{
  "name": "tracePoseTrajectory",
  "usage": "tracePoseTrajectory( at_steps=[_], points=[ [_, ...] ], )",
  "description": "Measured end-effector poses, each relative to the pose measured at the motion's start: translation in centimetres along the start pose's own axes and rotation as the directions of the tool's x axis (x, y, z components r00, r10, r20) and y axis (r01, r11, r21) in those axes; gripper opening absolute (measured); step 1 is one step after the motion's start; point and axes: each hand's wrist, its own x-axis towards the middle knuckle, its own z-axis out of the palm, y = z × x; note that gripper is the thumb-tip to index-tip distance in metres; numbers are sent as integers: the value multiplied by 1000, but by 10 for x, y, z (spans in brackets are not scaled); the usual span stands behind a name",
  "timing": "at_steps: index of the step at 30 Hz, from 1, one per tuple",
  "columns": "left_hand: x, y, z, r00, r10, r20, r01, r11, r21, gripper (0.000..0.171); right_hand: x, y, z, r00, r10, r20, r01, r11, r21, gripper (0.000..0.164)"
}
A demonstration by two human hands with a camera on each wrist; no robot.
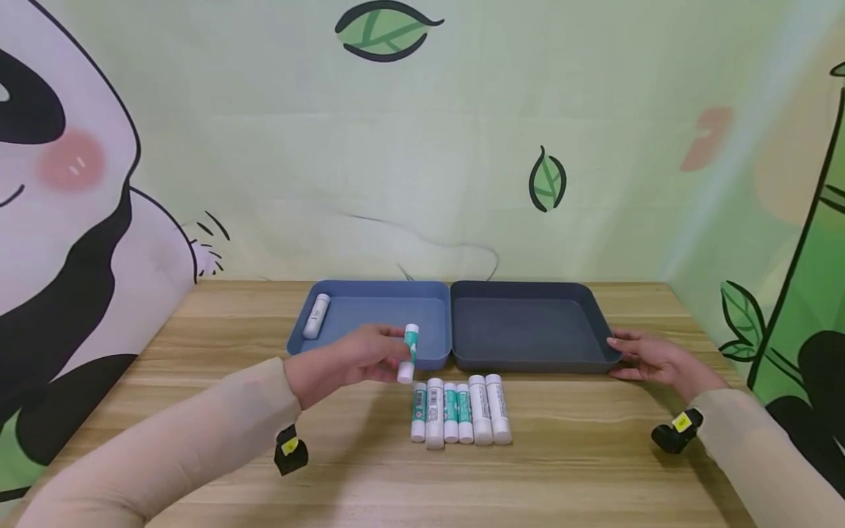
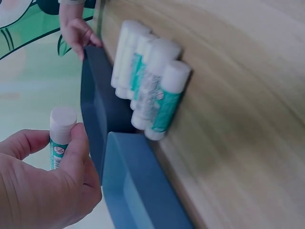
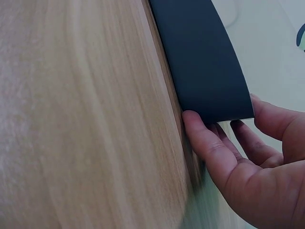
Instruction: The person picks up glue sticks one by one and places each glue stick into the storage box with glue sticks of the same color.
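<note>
My left hand (image 1: 359, 353) pinches a small white glue stick with a green label (image 1: 411, 353) above the front right corner of the blue tray (image 1: 389, 312). In the left wrist view, thumb and fingers hold this glue stick (image 2: 60, 138) upright. Another white glue stick (image 1: 317, 316) lies in the blue tray at its left side. My right hand (image 1: 653, 359) holds the right end of the dark grey tray (image 1: 528, 368), thumb at the rim and fingertips against the outer wall (image 3: 209, 71). In front of the trays lies a row of several glue sticks (image 1: 457, 412), large and small.
Both trays stand side by side at the back of the wooden table (image 1: 561, 469), close to a wall printed with a panda (image 1: 86, 191) and leaves (image 1: 547, 180). Each wrist wears a small black device, the left one (image 1: 290, 451) hanging below the sleeve.
</note>
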Motion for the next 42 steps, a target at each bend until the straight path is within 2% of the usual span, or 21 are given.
tracePoseTrajectory(
  at_steps=[9,20,27,35,42],
  points=[
    [4,27,-6,999,31,-24,-31,999,5,61,-1,1,-2,1000,5,-7,-5,1000,4,90],
    [11,60,-11,994,106,9,-106,994,-11,58,1,1,-2,1000,-1,-3,1,1000,10,88],
    [25,78,-13,993,119,-8,-119,992,-45,60,0,-1,0,1000,-5,2,5,1000,4,85],
    [39,102,-13,986,168,-16,-169,978,-126,61,0,0,0,1000,-10,-6,10,1000,-13,85],
    [56,112,-4,984,177,-22,-178,975,-135,60,2,-1,0,1000,-9,-13,9,1000,-14,82]
  ],
)
